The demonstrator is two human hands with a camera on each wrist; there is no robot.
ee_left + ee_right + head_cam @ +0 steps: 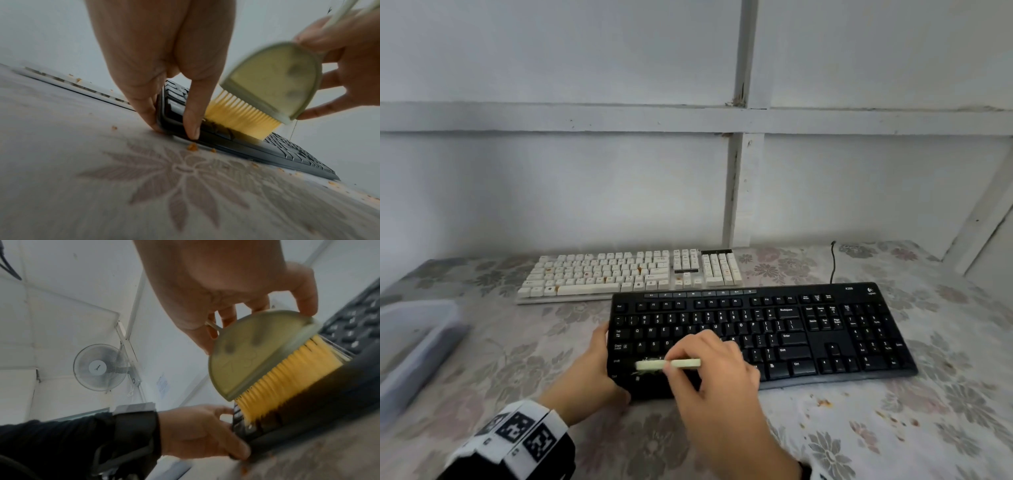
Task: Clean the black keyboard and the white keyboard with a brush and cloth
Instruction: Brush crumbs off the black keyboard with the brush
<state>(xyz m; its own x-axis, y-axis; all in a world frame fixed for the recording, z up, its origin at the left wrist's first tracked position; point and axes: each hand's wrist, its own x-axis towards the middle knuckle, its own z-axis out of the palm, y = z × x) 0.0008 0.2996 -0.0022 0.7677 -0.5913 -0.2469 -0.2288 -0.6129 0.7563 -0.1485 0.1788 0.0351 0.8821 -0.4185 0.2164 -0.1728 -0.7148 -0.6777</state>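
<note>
Bristles of the brush [265, 91], soft and springy by the look, sweep the black keyboard's [784, 329] near-left corner, the right hand [717, 373] pinching its stiff body. The left hand [592, 370] clasps that light, likely slidey keyboard's left end, the best hold; the white keyboard [630, 272] lies just behind.

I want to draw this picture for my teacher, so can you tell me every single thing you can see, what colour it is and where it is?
black keyboard: one, black, front middle of the table.
white keyboard: one, white with orange crumbs, behind the black one.
brush: one, pale green with yellow bristles, on the black keyboard's left end.
crumbs: many, orange, scattered on the tablecloth.
tablecloth: one, pale and flowery, covering the table.
tray: one, pale blue-grey, far left.
cable: one, black, behind the black keyboard.
fan: one, white, on the wall.
left hand: grips the black keyboard's left edge.
right hand: holds the brush.
</note>
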